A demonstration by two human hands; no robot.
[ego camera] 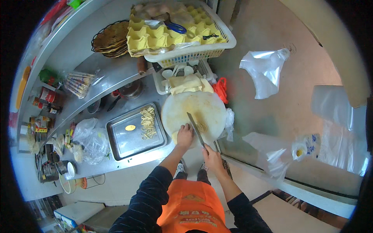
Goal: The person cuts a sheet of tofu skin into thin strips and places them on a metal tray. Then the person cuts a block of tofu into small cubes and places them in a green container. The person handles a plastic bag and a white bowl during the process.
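Note:
On the round white chopping board (193,103), my left hand (185,135) presses with curled fingers on a pale yellow folded food sheet (174,137), probably bean curd skin. Most of that sheet is hidden beneath the hand. My right hand (212,157) grips the handle of a cleaver (195,128). The blade stands close beside my left fingertips. Thin cut strips (202,127) lie in a small heap to the right of the blade. Left of the board, a metal tray (122,145) holds a pile of similar pale strips (148,123) and a small yellow oval piece (130,128).
Folded pale sheets (189,83) lie behind the board, by a white basket of spoons (158,84). Above stands a larger basket (230,40) with egg trays. A red plastic bag (220,89) and clear bags (93,141) flank the work area. A glass panel (250,116) borders the right.

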